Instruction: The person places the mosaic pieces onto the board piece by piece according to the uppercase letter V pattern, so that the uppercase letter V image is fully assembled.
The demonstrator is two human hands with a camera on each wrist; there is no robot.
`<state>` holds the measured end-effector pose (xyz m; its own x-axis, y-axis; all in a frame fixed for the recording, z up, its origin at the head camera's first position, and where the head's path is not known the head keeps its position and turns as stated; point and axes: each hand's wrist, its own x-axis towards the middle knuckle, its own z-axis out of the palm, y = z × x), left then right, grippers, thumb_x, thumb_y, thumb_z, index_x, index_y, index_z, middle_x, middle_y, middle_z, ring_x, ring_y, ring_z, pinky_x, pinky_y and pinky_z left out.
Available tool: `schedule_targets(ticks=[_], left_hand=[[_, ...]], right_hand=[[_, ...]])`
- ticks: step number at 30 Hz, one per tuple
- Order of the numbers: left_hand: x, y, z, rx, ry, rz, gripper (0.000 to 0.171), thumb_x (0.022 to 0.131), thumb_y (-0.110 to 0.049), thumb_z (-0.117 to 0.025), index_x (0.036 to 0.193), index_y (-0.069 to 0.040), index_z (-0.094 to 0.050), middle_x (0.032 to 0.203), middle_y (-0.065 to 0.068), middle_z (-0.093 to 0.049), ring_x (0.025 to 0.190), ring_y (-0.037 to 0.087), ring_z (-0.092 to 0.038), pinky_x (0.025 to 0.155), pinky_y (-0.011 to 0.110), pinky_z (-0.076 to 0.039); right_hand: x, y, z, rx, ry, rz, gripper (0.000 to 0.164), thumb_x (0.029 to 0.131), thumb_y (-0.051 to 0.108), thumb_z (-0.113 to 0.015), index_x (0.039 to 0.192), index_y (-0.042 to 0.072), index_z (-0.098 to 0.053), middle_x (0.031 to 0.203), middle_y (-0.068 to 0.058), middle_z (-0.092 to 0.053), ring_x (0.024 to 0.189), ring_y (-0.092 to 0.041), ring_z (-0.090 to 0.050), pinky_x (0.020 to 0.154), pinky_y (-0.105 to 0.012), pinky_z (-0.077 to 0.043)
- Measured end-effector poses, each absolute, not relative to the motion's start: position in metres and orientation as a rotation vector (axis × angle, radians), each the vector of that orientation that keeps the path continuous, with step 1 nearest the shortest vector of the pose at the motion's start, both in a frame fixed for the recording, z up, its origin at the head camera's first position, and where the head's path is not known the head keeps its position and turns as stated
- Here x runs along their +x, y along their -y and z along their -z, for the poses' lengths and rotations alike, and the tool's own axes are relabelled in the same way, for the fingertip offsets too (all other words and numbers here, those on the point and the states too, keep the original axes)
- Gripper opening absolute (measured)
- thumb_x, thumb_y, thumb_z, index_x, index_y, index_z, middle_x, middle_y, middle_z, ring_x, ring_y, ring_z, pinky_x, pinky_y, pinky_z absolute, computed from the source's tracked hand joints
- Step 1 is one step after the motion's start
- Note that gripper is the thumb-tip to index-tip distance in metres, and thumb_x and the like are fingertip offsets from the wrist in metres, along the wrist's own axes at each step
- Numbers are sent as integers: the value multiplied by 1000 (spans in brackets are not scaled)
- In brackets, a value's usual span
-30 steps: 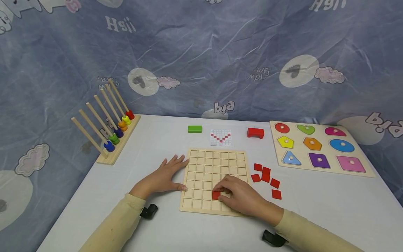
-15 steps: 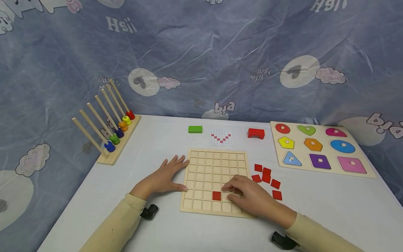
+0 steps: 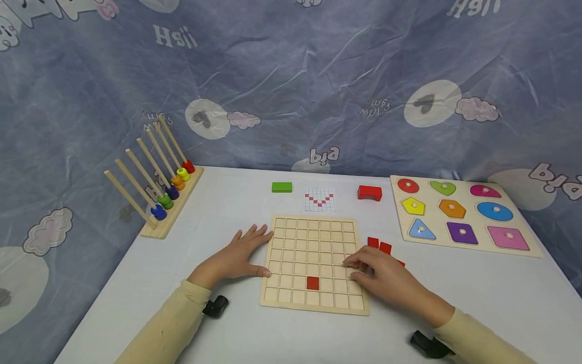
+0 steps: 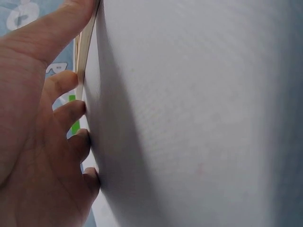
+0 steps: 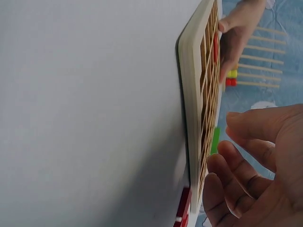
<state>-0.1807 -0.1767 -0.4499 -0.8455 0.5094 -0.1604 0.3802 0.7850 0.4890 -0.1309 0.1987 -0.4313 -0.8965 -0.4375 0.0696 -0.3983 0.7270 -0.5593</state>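
At the far left of the white table (image 3: 477, 298) stands a pale wooden rack (image 3: 169, 207) of slanted dowels, each with a glossy coloured ring at its foot. Next comes the left hand (image 3: 236, 258), lying flat on the smooth tabletop with fingers spread and straight, thumb along the left edge of the wooden grid board (image 3: 291, 240); it grips nothing. The board is square, light plywood cut into small square cells, lying in the middle of the table near the front edge. One flat red square tile (image 3: 312, 283) sits in a cell of the second row from the front, about mid-width. Behind the board lie a green rectangular block (image 3: 281, 187), a paper pattern card (image 3: 320, 198) with a red check of squares, and a red arch-shaped block (image 3: 369, 192). The right hand (image 3: 386, 277) hovers over the board's right edge, fingers loosely bent, empty, just in front of the loose red tiles (image 3: 379, 246). Farthest right rests a wooden shape puzzle (image 3: 395, 212) with pegged, brightly painted pieces.
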Motion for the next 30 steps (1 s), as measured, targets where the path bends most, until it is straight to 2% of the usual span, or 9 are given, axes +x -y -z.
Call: schedule_targets(ticks=[8, 14, 20, 30], left_hand=[[-181, 177, 451, 685, -2694, -652, 105, 78, -54, -83, 161, -17, -32, 169, 8, -19, 156, 34, -6, 124, 59, -3], [-181, 177, 451, 690, -2693, -656, 104, 78, -53, -83, 161, -17, -32, 169, 9, -19, 156, 34, -6, 124, 59, -3], [-181, 178, 452, 693, -2689, -662, 104, 78, -54, -83, 161, -16, -32, 169, 9, -19, 156, 34, -6, 124, 59, -3], [-181, 179, 452, 702, -2688, -672, 104, 78, -53, -83, 161, -16, -32, 169, 10, -19, 156, 35, -6, 123, 60, -3]], right_hand=[[-139, -219, 433, -664, -2952, 872, 28, 87, 14, -82, 113, 21, -75, 96, 11, -62, 86, -11, -57, 75, -26, -52], [-147, -231, 437, -583, -2961, 818, 32, 86, 14, -82, 116, 21, -75, 95, 5, -59, 83, -15, -53, 68, -25, -49], [-153, -238, 442, -563, -2955, 819, 30, 88, 14, -81, 116, 20, -76, 93, 4, -57, 79, -15, -52, 60, -23, -46], [-156, -240, 444, -598, -2975, 799, 28, 87, 10, -81, 114, 16, -76, 96, 3, -60, 79, -12, -50, 61, -24, -45]])
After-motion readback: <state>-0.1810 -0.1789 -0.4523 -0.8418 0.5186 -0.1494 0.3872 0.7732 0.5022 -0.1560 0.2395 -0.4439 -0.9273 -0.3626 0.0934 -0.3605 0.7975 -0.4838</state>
